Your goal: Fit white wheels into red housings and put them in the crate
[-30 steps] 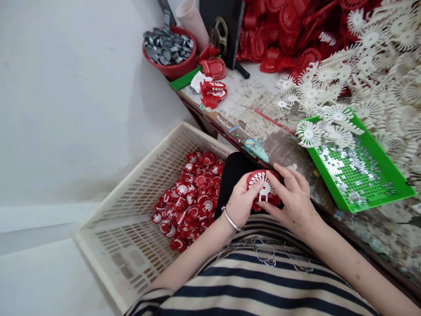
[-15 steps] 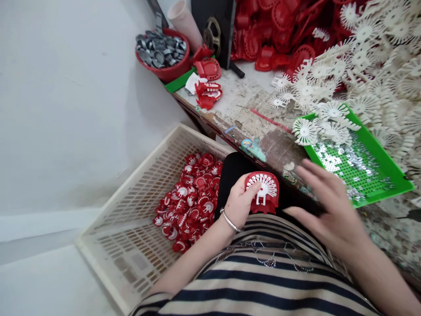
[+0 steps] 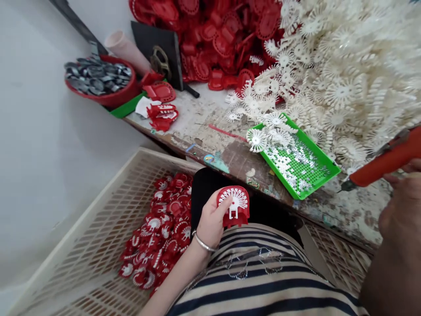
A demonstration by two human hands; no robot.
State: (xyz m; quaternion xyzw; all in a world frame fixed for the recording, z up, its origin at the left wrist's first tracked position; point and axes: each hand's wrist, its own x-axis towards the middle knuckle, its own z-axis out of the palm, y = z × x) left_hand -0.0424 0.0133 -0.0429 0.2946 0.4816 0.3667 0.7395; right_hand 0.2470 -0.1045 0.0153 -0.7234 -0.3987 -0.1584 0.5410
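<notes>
My left hand (image 3: 212,220) holds a red plastic piece (image 3: 244,215) with a rounded top in front of my lap. A white fan-shaped toothed part (image 3: 239,199) lies on its face, with my thumb pressing on it. At the right edge, my right hand (image 3: 399,210) is closed around the rear of an orange-red electric screwdriver (image 3: 378,164), whose thin dark tip points left and down. Part of that hand and tool is cut off by the frame. Between the hands, a green tray (image 3: 301,193) carries small silver pieces and several white toothed parts.
A pale plastic crate (image 3: 82,197) at lower left holds many assembled red pieces (image 3: 164,224). On the worn table (image 3: 197,109) lie heaps of red pieces (image 3: 226,39) and white toothed parts (image 3: 342,87). A red bowl (image 3: 115,102) of grey metal parts stands at the far left.
My right hand has moved right, from beside the green tray to the screwdriver, which has come into view. The view has turned right. My left hand keeps the red piece.
</notes>
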